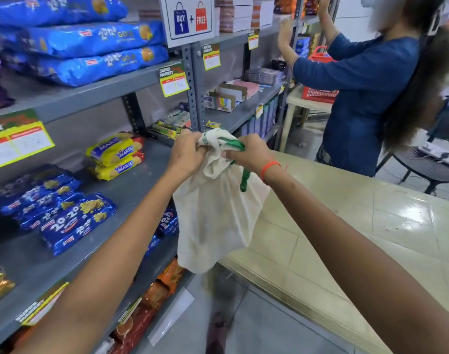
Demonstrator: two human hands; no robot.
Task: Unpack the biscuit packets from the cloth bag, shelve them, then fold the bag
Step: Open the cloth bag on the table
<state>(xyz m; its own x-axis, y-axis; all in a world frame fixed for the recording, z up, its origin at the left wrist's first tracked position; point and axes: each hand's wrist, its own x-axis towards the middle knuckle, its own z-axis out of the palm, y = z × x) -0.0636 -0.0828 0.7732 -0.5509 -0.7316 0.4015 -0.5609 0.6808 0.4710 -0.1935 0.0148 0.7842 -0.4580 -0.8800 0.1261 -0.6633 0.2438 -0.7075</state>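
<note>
cloth bag [215, 221] | left hand [186, 152] fisted on its mouth | right hand [251, 153] pinching its mouth

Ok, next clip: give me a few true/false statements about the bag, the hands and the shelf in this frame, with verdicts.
1. Both hands grip the cloth bag at its bunched top. True: left hand and right hand both clutch it.
2. The bag rests on the counter. False: it hangs in the air beside the counter.
3. Yellow Marie packets are stacked on the middle shelf. True.
4. The bag's handles are red. False: the green handle dangles by the right hand.
5. The right wrist is bare. False: it wears an orange thread.
</note>
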